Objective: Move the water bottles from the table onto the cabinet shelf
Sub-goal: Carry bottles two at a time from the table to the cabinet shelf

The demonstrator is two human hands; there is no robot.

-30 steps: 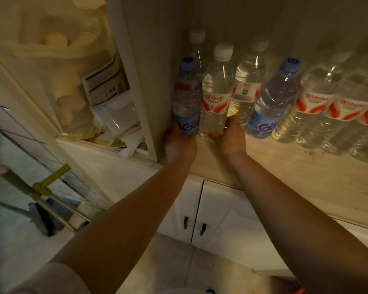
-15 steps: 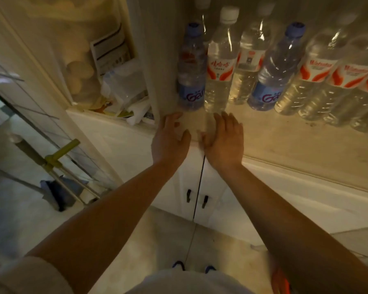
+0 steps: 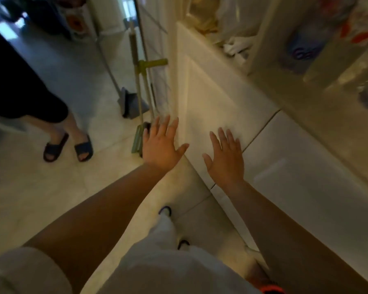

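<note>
Left hand (image 3: 162,145), right hand (image 3: 226,159): fingers spread, empty. Blurred water bottles (image 3: 302,54) far right on cabinet shelf (image 3: 338,115): probably heavy, slick; grip mid-body.

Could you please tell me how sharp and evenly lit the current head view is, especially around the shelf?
Head view: motion blur smears the water bottles on the cabinet shelf at upper right; labels are unreadable. Both open hands, left hand and right hand, are only slightly soft. Lighting is dim and warm, with bright daylight patches at upper left; the wide angle tilts the cabinet lines.

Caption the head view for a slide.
Both hands, left and right, open and empty before the white cabinet doors; blurred bottles on the shelf above.
</note>
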